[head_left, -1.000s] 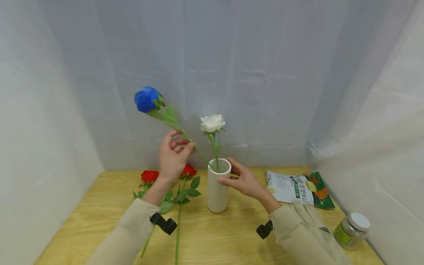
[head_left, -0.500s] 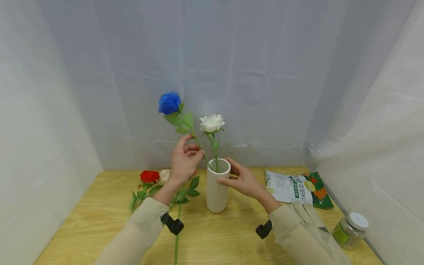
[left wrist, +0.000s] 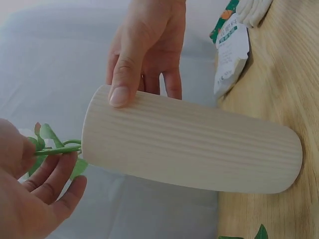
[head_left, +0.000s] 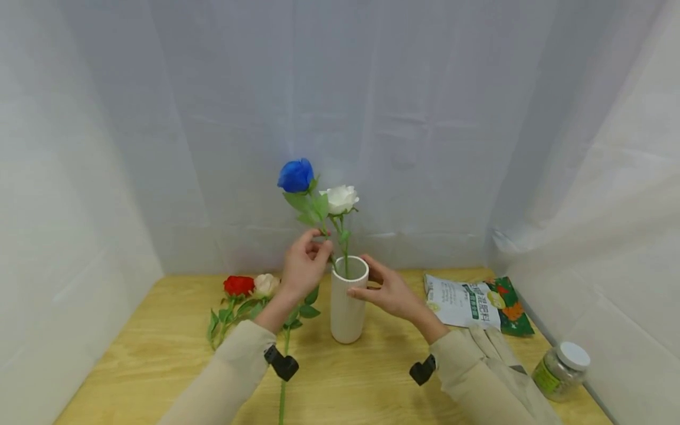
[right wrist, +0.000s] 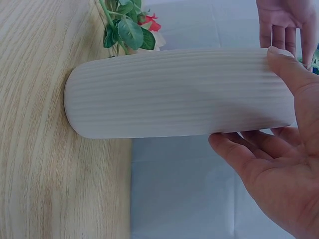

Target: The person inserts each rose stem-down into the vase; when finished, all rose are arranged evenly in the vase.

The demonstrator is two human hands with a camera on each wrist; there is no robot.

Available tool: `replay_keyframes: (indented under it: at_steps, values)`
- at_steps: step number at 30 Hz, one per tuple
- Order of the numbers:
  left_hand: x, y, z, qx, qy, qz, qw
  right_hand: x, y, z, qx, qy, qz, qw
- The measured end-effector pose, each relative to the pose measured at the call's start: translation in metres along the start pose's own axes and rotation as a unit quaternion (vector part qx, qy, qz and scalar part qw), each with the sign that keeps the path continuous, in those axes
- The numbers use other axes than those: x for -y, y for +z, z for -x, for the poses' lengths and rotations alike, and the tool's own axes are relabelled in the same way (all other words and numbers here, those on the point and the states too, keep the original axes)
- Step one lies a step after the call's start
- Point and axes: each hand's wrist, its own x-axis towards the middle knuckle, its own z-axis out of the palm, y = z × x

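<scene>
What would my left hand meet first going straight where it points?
Beyond the green-stemmed blue rose it pinches, your left hand would probably meet the green-stemmed white rose first, though depth is unclear.

The person's left sleeve and right sleeve were pale beige cloth, softly creased. The cuffs each bore 1 small, angular black camera. The left hand and right hand were bare.

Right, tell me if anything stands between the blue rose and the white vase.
Nothing visible does: the stem of the blue rose, pinched by the left hand, reaches into the white vase. The white rose also stands in it but leaves room, and the right hand grips the vase's side.
</scene>
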Motion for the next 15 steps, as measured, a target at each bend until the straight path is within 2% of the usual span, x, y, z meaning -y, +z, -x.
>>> replay_keyframes:
  at_steps: [6,15]
  values:
    - [0.0005,0.0016,0.001,-0.007,0.009,-0.036,0.9993,0.0007,0.0012,0.0001,-0.001,-0.012,-0.001,1.0]
    - [0.0005,0.0029,0.0021,-0.004,-0.003,-0.051,0.9987,-0.0011,0.0008,0.0006,-0.003,-0.016,0.005,1.0]
